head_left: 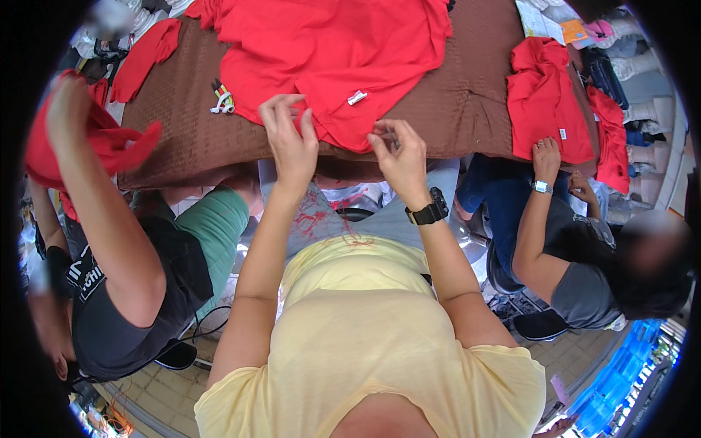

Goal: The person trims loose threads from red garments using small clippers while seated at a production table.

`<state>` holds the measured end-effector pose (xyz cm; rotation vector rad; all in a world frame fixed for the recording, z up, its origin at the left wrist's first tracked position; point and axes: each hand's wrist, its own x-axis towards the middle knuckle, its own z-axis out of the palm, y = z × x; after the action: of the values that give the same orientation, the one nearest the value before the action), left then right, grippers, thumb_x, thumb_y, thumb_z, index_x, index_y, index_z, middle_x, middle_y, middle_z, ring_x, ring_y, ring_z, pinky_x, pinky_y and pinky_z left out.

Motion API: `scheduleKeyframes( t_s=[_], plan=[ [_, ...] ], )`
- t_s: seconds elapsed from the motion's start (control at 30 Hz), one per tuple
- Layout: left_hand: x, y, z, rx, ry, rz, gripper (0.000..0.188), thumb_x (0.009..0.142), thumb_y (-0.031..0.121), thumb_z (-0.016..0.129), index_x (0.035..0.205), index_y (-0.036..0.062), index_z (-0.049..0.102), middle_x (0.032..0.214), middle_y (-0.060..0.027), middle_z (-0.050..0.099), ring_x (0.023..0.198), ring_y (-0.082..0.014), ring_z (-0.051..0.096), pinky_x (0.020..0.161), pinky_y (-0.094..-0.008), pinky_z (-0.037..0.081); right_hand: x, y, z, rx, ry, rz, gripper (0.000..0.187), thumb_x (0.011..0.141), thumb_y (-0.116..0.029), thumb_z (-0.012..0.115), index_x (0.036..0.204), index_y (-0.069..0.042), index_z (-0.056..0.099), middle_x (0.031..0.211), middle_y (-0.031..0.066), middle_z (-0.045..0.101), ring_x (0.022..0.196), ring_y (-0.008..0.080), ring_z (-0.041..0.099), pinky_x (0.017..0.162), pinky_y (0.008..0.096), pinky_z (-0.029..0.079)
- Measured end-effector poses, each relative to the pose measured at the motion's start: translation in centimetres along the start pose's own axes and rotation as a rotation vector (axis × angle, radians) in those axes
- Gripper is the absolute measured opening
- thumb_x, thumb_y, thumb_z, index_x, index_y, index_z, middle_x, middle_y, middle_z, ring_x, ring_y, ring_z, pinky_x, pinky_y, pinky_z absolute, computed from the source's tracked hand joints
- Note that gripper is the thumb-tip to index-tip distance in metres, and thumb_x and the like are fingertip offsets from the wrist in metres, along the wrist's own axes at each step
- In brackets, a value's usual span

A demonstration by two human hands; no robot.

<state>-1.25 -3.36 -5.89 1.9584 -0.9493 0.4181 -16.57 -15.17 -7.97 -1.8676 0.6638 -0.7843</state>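
A large red garment [336,44] is spread over the brown-covered table in front of me, its narrow near end hanging by the table edge. On it shows a small white label [357,97]. My left hand [290,142] is raised over the garment's left near side, its fingers bent but apart, with nothing visible in them. Close to the right side of that near end, my right hand [403,157] has loosely curled fingers, the thumb apart from them; I make out nothing held. A black watch [431,208] is on my right wrist. Thread snips [222,97] lie left of the garment.
The brown quilted cloth [182,95] covers the table. At left, a person's hand [67,109] lifts red fabric [51,146]. At right, another person's hand [546,157] rests on a folded red garment [544,95]. Red thread scraps [318,215] lie on my lap.
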Motion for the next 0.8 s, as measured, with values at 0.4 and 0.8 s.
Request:
scheduleKeyframes(
  t_s=[0.4,0.8],
  plan=[
    [-0.3,-2.6,2.1,-0.507,-0.231,-0.490,0.010,0.091,0.003,0.070,0.090,-0.0034,0.063,0.083,-0.0098,0.069,0.071,-0.0149,0.069,0.066,-0.0277,0.056,3.6,-0.5,0.8,-0.055,-0.003,-0.008,0.036,0.091,-0.024,0.072,0.114,0.001,0.061,0.083,0.0125,0.064,0.069,0.0178,0.058,0.063,0.0332,0.047],
    [-1.4,-2.7,0.9,-0.785,-0.189,-0.669,0.009,0.096,0.004,0.065,0.098,-0.0016,0.058,0.092,-0.0093,0.068,0.084,-0.0134,0.067,0.079,-0.0261,0.056,2.1,-1.7,5.1,0.783,-0.604,0.835,0.046,0.108,-0.042,0.034,0.093,-0.006,0.059,0.065,-0.0073,0.042,0.047,0.0033,0.028,0.042,0.0221,0.020]
  ],
)
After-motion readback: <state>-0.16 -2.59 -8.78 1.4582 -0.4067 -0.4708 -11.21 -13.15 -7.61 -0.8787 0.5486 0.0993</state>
